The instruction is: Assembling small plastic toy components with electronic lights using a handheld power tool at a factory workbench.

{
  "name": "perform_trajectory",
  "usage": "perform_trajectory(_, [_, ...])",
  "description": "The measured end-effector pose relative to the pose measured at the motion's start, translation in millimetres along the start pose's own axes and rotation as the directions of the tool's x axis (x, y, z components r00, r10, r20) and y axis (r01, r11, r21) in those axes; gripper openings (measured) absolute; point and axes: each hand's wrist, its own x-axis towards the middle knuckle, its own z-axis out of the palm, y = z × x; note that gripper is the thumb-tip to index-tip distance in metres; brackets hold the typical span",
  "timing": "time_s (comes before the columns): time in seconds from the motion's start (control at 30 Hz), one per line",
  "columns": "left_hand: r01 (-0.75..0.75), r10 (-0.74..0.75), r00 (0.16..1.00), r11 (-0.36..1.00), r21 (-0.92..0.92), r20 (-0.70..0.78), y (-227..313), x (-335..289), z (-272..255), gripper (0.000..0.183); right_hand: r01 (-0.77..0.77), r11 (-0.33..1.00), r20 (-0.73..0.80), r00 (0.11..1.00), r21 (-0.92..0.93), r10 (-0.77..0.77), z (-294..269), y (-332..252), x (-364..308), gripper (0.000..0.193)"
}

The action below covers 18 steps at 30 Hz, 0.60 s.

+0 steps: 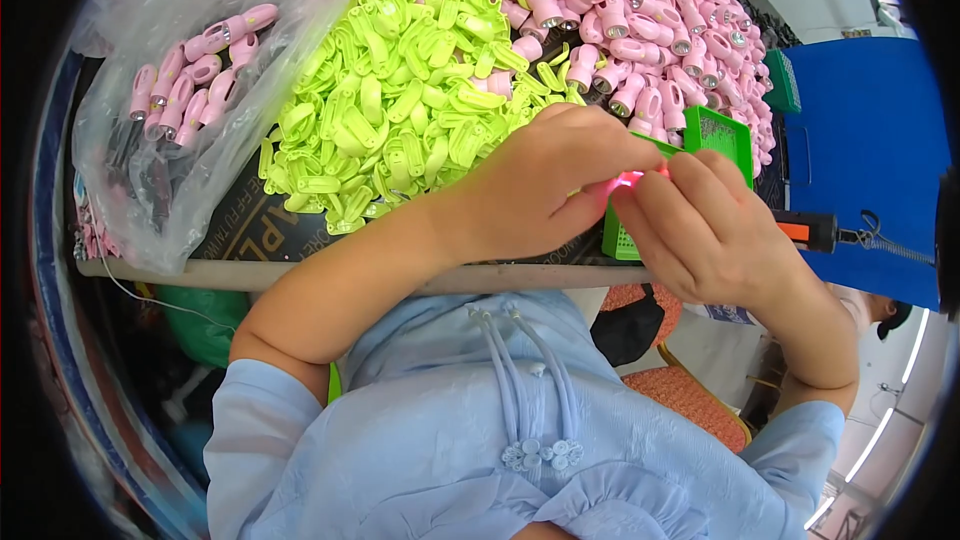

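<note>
My left hand (545, 180) and my right hand (715, 225) meet right of centre, fingers closed in a pinch. Between their fingertips is a small glowing pink piece (626, 180), mostly covered, so its kind cannot be made out. Just beyond my fingers sits a green tray (742, 152) holding tiny parts, with a perforated green box (617, 243) under my hands. Left of them spreads a heap of lime-green plastic handle pieces (370, 120). Farther back lies a big pile of small pink flashlights (660, 20).
A clear plastic bag (130, 190) with several pink flashlights (185, 100) lies at the left. A black and orange electric screwdriver (808, 232) with a coiled cord is beside my right wrist, near a blue panel (865, 160). The table's padded front edge (230, 275) runs before my body.
</note>
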Motion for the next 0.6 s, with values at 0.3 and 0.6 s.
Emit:
perform_trajectory(0.3, [-0.337, 0.404, 0.907, 0.865, 0.371, -0.118, 81, 39, -12, 0.016, -0.1, 0.697, -0.377, 0.89, -0.71, -0.256, -35, -25, -11, 0.032])
perform_trajectory(0.6, [-0.308, 0.33, 0.94, 0.929, 0.204, -0.087, 67, 45, -14, 0.026, -0.016, 0.9, -0.442, 0.875, -0.435, -0.199, -40, -8, 14, 0.019])
